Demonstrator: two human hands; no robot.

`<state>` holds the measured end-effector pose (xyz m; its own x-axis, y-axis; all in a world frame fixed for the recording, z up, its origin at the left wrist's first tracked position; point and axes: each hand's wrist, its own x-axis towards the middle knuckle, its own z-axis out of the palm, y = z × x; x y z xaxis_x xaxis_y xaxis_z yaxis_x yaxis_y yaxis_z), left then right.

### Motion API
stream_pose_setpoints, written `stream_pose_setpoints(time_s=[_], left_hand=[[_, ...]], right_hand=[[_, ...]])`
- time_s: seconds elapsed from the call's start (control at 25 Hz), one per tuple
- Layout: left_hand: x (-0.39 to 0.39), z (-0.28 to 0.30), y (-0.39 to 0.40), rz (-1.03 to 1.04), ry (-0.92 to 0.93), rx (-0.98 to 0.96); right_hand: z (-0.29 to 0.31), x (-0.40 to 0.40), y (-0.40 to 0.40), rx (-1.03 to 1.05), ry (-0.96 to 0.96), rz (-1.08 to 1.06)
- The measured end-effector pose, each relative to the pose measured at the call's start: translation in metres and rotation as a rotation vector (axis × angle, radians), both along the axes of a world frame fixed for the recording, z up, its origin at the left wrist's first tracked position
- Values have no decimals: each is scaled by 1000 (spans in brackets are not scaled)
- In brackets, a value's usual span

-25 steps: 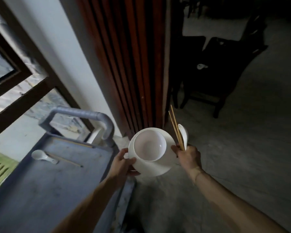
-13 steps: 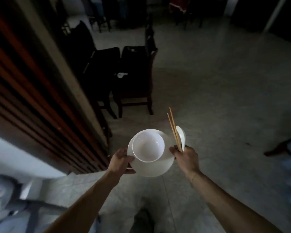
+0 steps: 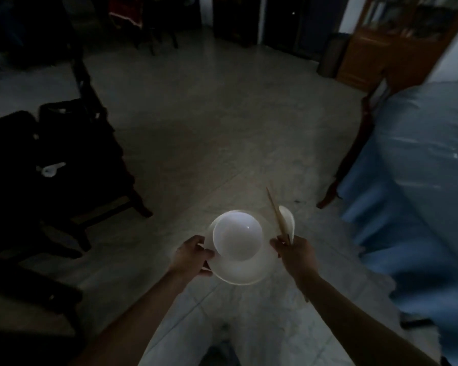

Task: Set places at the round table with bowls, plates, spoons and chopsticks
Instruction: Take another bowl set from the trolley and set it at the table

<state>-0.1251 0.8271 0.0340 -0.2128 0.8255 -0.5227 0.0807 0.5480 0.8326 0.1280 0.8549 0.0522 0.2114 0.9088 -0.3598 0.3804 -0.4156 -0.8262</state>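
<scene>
A white bowl (image 3: 237, 236) stands on a white plate (image 3: 245, 272) that I carry in front of me. My left hand (image 3: 192, 256) grips the plate's left rim, thumb on top. My right hand (image 3: 292, 250) holds a pair of wooden chopsticks (image 3: 276, 212) and a white spoon (image 3: 288, 219) together, both pointing up and away, beside the plate's right rim. The table with a blue cloth (image 3: 418, 194) fills the right side of the view.
Dark wooden chairs (image 3: 72, 159) stand at the left, one with a white spoon (image 3: 50, 170) on its seat. A chair leg (image 3: 336, 186) shows by the table's edge. A wooden cabinet (image 3: 386, 40) stands at the back right. Pale tiled floor (image 3: 209, 122) lies ahead.
The view has swung to the right, away from the cart and the wooden wall, and the blue-clothed table has come into sight. Both hands keep the same hold on the tableware.
</scene>
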Motion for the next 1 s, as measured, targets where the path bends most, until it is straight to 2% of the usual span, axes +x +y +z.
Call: stream_pose_setpoints(time_s=[0.24,0.52,1.0], left_hand=[[25,3,124,-222,52,17],[67,-3,258,-410,98,-27],[176,12,491,-424,111,-41]], right_hand=[[-5,25,83,-27,46,-195],[-15,65,172,-40,8,-281],[2,171,391,-22,-52,-316]])
